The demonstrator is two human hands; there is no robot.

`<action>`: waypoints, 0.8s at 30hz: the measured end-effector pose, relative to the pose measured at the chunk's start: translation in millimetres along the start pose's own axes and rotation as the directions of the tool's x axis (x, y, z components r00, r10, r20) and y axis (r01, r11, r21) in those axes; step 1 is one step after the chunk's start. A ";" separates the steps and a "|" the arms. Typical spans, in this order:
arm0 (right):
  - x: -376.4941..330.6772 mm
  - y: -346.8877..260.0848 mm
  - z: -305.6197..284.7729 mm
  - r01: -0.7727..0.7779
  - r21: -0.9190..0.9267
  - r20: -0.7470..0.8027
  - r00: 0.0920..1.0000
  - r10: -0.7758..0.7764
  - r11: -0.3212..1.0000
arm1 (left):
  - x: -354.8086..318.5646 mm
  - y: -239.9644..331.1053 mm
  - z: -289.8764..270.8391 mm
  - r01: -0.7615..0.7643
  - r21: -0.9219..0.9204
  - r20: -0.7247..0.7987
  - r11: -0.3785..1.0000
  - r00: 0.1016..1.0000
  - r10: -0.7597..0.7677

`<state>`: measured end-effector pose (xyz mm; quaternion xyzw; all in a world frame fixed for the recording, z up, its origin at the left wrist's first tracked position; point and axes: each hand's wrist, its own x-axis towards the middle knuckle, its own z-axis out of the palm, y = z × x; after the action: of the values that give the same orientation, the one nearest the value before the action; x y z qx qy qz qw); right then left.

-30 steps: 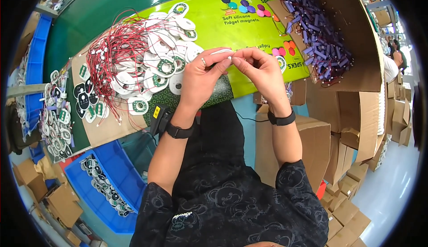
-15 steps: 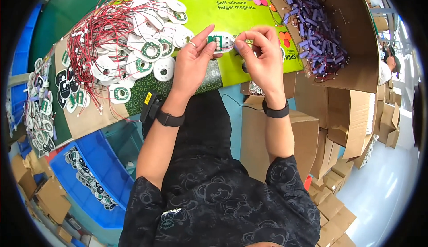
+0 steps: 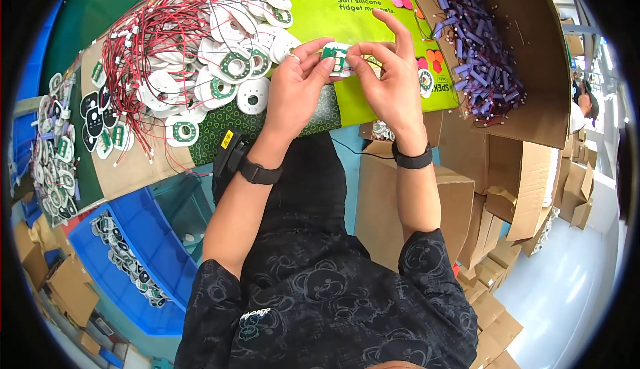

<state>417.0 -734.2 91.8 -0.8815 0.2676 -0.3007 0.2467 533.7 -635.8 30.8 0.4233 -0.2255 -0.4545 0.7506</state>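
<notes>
Left hand gripping white part, right hand pinched closed at its edge (contents hidden)

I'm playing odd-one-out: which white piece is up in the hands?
The white piece in the left hand, with the right hand at its edge. Only it is held; many others lie in the pile to its left.

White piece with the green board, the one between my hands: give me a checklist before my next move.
1. Left hand gripping the white piece: ok.
2. Right hand at the white piece's right end: ok.
3. Green board facing up, in sight: ok.
4. Wire connection made: cannot tell, too small and partly behind fingers.
5. Red wires on the pile untangled: not ok, they cross in a mass.
6. Cardboard box of purple cylinders open: ok.
</notes>
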 end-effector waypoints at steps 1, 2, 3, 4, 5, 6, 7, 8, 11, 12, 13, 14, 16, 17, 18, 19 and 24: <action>0.6 -0.6 0.1 0.004 -0.009 0.011 1.000 -0.004 1.000 | 0.0 0.3 -0.5 0.000 -0.002 -0.002 1.000 1.000 0.000; 0.9 -1.1 0.7 0.005 -0.009 0.014 1.000 -0.005 1.000 | -0.1 0.7 -0.9 0.010 -0.007 -0.009 1.000 1.000 -0.010; 1.0 -1.5 1.5 0.003 -0.007 0.021 1.000 -0.003 1.000 | -0.3 0.9 -1.3 0.019 -0.012 -0.017 1.000 1.000 -0.020; 1.0 -1.7 1.7 0.000 -0.006 0.028 1.000 0.000 1.000 | -0.3 0.6 -0.9 0.020 -0.014 -0.019 1.000 1.000 -0.021; 1.6 -1.7 0.7 0.000 -0.006 0.032 0.999 0.000 1.000 | -0.4 0.2 -0.3 -0.001 0.006 -0.026 1.000 1.000 0.001; 2.7 -1.6 -0.9 -0.011 -0.015 0.051 0.999 0.011 1.000 | -0.5 -0.5 0.0 -0.021 0.026 -0.032 0.999 0.999 0.022; 3.2 -1.5 -2.0 -0.023 -0.025 0.068 0.997 0.024 0.999 | -0.3 -1.2 0.6 -0.019 0.024 -0.033 1.000 0.999 0.020; 2.8 -0.9 -1.2 -0.024 -0.026 0.070 0.997 0.026 0.999 | 0.1 -2.1 1.0 -0.032 0.035 -0.034 0.999 0.999 0.033; 1.2 0.8 2.1 0.043 -0.026 0.045 0.998 -0.042 0.999 | -0.9 -1.8 0.9 -0.042 0.052 -0.039 0.998 0.998 0.044; 0.6 1.0 2.8 0.038 -0.022 0.042 0.998 -0.037 0.999 | -1.3 -1.7 0.7 -0.043 0.059 -0.041 0.997 0.998 0.045; 0.2 1.2 3.6 0.034 -0.019 0.039 0.999 -0.033 0.999 | -1.1 -2.5 0.4 -0.041 0.058 -0.042 0.997 0.998 0.043; -0.6 1.0 5.0 0.032 -0.018 0.041 0.999 -0.031 0.999 | -0.4 -3.5 0.1 -0.043 0.056 -0.051 0.998 0.998 0.046; -2.7 0.2 8.5 0.039 -0.033 0.016 0.999 -0.038 0.999 | -0.2 -4.6 0.6 -0.042 0.053 -0.061 0.998 0.997 0.045; -2.7 0.1 9.6 0.036 -0.033 0.018 0.999 -0.035 0.999 | 0.0 -4.7 1.4 -0.057 0.053 -0.073 0.997 0.995 0.061; -2.1 -0.2 10.5 0.025 -0.021 0.014 1.000 -0.024 0.999 | 0.0 -4.5 1.8 -0.073 0.053 -0.085 0.996 0.993 0.077; -1.6 -0.5 11.2 0.014 -0.008 0.011 1.000 -0.014 1.000 | -0.5 -3.9 1.6 -0.070 0.053 -0.087 0.996 0.993 0.074; -1.6 1.4 16.1 -0.031 0.088 0.014 0.999 0.030 0.996 | -0.6 -3.9 3.9 -0.054 0.131 -0.089 0.990 0.994 0.066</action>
<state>426.1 -729.9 79.1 -0.8676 0.2658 -0.3028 0.2915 528.7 -637.8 29.7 0.4845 -0.2319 -0.3958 0.7449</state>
